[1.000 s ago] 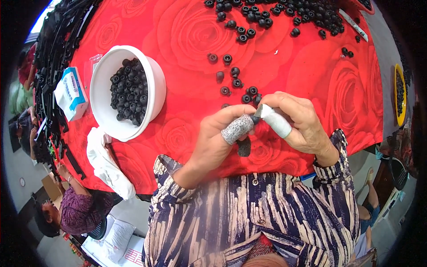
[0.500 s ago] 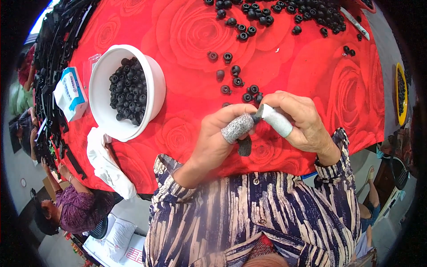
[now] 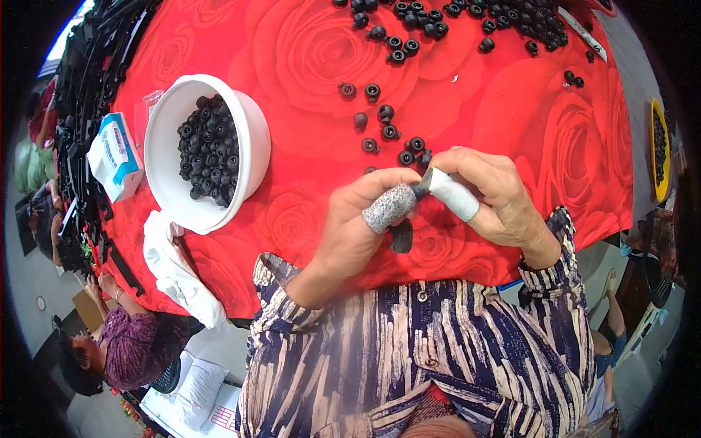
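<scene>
My left hand [image 3: 347,226], its thumb in a speckled grey wrap [image 3: 388,207], pinches a small black round part [image 3: 419,191]. Fingers mostly hide that part. Closed against it from the right is my right hand [image 3: 507,198], with a pale wrap [image 3: 456,197] on the thumb and a small grey blade-like piece [image 3: 426,178] at the fingertips. Below the left fingers shows a dark grey textured patch [image 3: 401,238]; I cannot tell what it is. Just beyond my hands lie several loose black round parts [image 3: 391,132] with holes in them.
A white bowl [image 3: 255,139] of black parts stands at the left, beside a blue-and-white packet [image 3: 117,157] and a white cloth [image 3: 175,270]. More black parts [image 3: 522,22] are heaped at the far right. Long black strips [image 3: 91,87] line the left edge. A person [image 3: 135,343] works there.
Both hands stay together in nearly the same place, with only a very slight shift of the fingers. The whole view has moved a little.
</scene>
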Demonstrator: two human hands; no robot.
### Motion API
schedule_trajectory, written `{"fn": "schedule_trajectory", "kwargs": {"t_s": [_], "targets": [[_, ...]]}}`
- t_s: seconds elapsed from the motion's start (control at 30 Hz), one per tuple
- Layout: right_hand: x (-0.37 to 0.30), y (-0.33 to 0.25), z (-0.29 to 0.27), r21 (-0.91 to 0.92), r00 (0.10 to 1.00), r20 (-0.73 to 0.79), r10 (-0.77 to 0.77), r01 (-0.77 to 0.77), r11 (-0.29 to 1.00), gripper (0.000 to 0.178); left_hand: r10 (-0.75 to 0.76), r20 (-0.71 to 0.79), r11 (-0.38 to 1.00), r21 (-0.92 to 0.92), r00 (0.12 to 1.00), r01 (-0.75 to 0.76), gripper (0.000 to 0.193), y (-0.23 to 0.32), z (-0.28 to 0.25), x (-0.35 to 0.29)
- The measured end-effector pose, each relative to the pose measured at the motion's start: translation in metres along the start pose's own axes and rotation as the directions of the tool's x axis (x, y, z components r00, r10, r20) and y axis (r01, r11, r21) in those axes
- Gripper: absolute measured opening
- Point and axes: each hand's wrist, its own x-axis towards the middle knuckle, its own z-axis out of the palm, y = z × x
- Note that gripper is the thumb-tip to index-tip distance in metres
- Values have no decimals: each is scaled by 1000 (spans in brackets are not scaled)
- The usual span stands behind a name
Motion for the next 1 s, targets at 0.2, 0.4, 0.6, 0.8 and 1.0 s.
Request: {"fn": "schedule_trajectory", "kwargs": {"t_s": [0.2,0.4,0.6,0.8,1.0], "targets": [[0,2,1,2,1000,-11,-16,16,1000,22,-3,-3,1000,15,1000,3,23,1,-1,1],[-1,5,0,33,999,11,-40,40,999,22,-26,46,996,-88,999,30,23,1,-2,2],[0,4,-3,13,999,15,-38,38,999,22,-36,38,998,-42,999,38,23,2,-2,3],[3,1,-9,69,995,90,-45,39,997,19,-22,-38,998,54,999,24,22,5,1,2],[-3,2,-3,255,989,53,-138,121,960,17,-32,35,981,-192,999,38,22,6,4,4]]}}
